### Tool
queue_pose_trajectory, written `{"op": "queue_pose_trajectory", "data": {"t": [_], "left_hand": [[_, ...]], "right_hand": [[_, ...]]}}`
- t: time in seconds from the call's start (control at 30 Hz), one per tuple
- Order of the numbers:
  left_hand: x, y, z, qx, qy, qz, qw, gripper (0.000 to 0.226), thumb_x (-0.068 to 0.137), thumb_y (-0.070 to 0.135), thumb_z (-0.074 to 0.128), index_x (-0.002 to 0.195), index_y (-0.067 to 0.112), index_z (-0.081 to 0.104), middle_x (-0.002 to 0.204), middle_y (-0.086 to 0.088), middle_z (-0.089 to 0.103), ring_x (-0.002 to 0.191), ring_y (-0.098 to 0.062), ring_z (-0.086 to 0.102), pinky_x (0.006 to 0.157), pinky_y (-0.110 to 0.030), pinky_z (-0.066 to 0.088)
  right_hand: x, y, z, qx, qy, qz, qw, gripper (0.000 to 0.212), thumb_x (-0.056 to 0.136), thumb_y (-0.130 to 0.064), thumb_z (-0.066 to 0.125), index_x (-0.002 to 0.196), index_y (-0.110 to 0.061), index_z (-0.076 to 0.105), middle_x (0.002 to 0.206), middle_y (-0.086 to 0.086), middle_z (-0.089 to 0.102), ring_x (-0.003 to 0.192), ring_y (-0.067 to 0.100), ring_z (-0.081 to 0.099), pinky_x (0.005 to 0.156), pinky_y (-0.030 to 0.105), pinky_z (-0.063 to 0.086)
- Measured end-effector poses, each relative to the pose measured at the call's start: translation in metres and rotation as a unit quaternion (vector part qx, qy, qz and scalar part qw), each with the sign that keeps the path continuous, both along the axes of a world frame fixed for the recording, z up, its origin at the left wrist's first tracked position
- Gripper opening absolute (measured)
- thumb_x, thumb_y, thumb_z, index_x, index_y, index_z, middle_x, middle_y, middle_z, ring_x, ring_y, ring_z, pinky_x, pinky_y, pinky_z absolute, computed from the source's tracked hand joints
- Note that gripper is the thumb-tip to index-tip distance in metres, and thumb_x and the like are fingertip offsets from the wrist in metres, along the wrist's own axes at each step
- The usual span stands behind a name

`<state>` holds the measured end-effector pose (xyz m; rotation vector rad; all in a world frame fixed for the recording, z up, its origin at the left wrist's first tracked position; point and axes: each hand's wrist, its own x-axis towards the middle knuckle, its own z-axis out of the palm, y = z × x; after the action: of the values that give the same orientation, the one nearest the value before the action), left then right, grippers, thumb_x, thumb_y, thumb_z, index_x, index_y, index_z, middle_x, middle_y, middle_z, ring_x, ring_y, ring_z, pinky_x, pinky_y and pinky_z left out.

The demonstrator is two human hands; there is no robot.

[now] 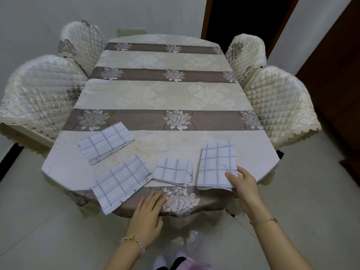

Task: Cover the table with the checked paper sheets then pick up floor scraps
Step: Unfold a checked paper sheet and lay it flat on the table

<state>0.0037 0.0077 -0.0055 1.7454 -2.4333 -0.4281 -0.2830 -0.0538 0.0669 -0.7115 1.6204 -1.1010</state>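
Note:
Several folded checked paper sheets lie along the near end of the table [165,94]: one at the back left [106,143], one at the front left [119,182] overhanging the edge, a small one in the middle [173,172], and a tall one on the right [217,166]. My right hand [243,184] pinches the lower right corner of the right sheet, fingers on top. Flat on the table's front edge lies my left hand [149,213], fingers straight, just right of the front-left sheet and not touching it.
The table wears a cream and brown striped floral cloth. Quilted chairs stand on each side: two on the left [39,94] [81,43] and two on the right [280,106] [247,53]. Pale tiled floor [58,240] surrounds the table. A dark doorway [243,16] opens at the back right.

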Motion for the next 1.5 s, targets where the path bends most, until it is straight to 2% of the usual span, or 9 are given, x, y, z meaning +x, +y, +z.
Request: {"op": "queue_pose_trajectory", "data": {"t": [0.17, 0.33, 0.5, 0.67, 0.77, 1.03, 1.17, 1.37, 1.5], "left_hand": [[-0.025, -0.008, 0.046, 0.084, 0.272, 0.135, 0.949, 0.042, 0.09, 0.026, 0.049, 0.132, 0.022, 0.047, 0.132, 0.008, 0.05, 0.122, -0.009, 0.047, 0.106, -0.03, 0.039], [-0.055, -0.023, 0.077, 0.361, 0.535, 0.289, 0.707, 0.045, 0.09, 0.031, 0.057, 0.127, 0.006, 0.05, 0.121, -0.003, 0.062, 0.11, -0.02, 0.061, 0.096, -0.036, 0.049], [-0.059, -0.028, 0.076, 0.411, 0.659, 0.356, 0.519, 0.025, 0.089, 0.011, 0.057, 0.11, -0.002, 0.06, 0.107, -0.02, 0.068, 0.102, -0.033, 0.063, 0.093, -0.046, 0.05], [-0.043, -0.028, 0.08, 0.301, 0.643, 0.332, 0.62, 0.017, 0.09, 0.003, 0.053, 0.106, 0.006, 0.058, 0.103, -0.013, 0.069, 0.092, -0.026, 0.066, 0.07, -0.037, 0.056], [-0.034, -0.026, 0.09, 0.309, 0.608, 0.291, 0.671, 0.02, 0.091, 0.005, 0.054, 0.111, 0.005, 0.057, 0.108, -0.013, 0.068, 0.094, -0.024, 0.067, 0.076, -0.035, 0.058], [-0.029, -0.028, 0.103, 0.219, 0.518, 0.286, 0.776, 0.03, 0.088, 0.011, 0.059, 0.115, 0.021, 0.049, 0.115, -0.003, 0.057, 0.092, -0.009, 0.059, 0.073, -0.024, 0.051], [-0.044, -0.019, 0.118, 0.062, 0.429, 0.24, 0.869, 0.03, 0.084, 0.025, 0.065, 0.11, 0.032, 0.05, 0.113, 0.012, 0.052, 0.1, -0.001, 0.054, 0.081, -0.022, 0.05], [-0.065, -0.012, 0.147, 0.116, 0.53, 0.185, 0.819, 0.022, 0.087, 0.015, 0.062, 0.106, 0.026, 0.059, 0.103, 0.017, 0.064, 0.093, 0.015, 0.058, 0.073, 0.0, 0.042], [-0.067, -0.01, 0.15, 0.133, 0.584, 0.176, 0.781, 0.019, 0.09, 0.011, 0.058, 0.105, 0.014, 0.067, 0.099, 0.003, 0.073, 0.095, 0.002, 0.065, 0.077, -0.009, 0.048]], "right_hand": [[0.018, 0.036, 0.001, 0.008, -0.036, 0.036, 0.999, 0.055, 0.079, -0.021, 0.071, 0.13, -0.014, 0.05, 0.124, 0.007, 0.063, 0.112, 0.027, 0.062, 0.087, 0.04, 0.054], [0.038, 0.059, 0.014, -0.012, -0.085, 0.127, 0.988, 0.041, 0.078, -0.015, 0.072, 0.117, -0.013, 0.058, 0.106, 0.004, 0.073, 0.098, 0.024, 0.07, 0.076, 0.037, 0.057], [0.046, 0.071, 0.022, 0.0, -0.117, 0.202, 0.972, 0.085, 0.047, -0.042, 0.089, 0.12, -0.015, 0.056, 0.108, 0.007, 0.073, 0.101, 0.027, 0.069, 0.089, 0.045, 0.053], [0.048, 0.068, 0.025, 0.025, -0.132, 0.21, 0.969, 0.087, 0.05, -0.044, 0.087, 0.127, -0.022, 0.051, 0.117, 0.001, 0.069, 0.107, 0.021, 0.066, 0.096, 0.045, 0.05], [0.052, 0.057, 0.034, 0.008, -0.15, 0.184, 0.971, 0.051, 0.081, -0.04, 0.067, 0.127, -0.021, 0.055, 0.121, 0.004, 0.067, 0.109, 0.024, 0.065, 0.095, 0.047, 0.05], [0.07, 0.036, 0.057, -0.025, -0.105, 0.131, 0.985, 0.02, 0.093, -0.018, 0.054, 0.083, -0.007, 0.067, 0.079, 0.007, 0.065, 0.071, 0.016, 0.059, 0.055, 0.021, 0.048], [0.083, 0.035, 0.057, -0.035, -0.08, 0.119, 0.989, 0.02, 0.093, -0.017, 0.054, 0.096, -0.003, 0.069, 0.096, 0.015, 0.071, 0.087, 0.027, 0.069, 0.075, 0.034, 0.059], [0.099, 0.04, 0.065, -0.046, -0.151, 0.164, 0.974, 0.03, 0.094, -0.028, 0.049, 0.106, -0.009, 0.07, 0.105, 0.007, 0.073, 0.099, 0.019, 0.07, 0.08, 0.029, 0.058], [0.102, 0.04, 0.066, -0.05, -0.174, 0.158, 0.971, 0.029, 0.092, -0.027, 0.054, 0.104, -0.003, 0.066, 0.105, 0.011, 0.072, 0.1, 0.023, 0.069, 0.081, 0.031, 0.057]]}}
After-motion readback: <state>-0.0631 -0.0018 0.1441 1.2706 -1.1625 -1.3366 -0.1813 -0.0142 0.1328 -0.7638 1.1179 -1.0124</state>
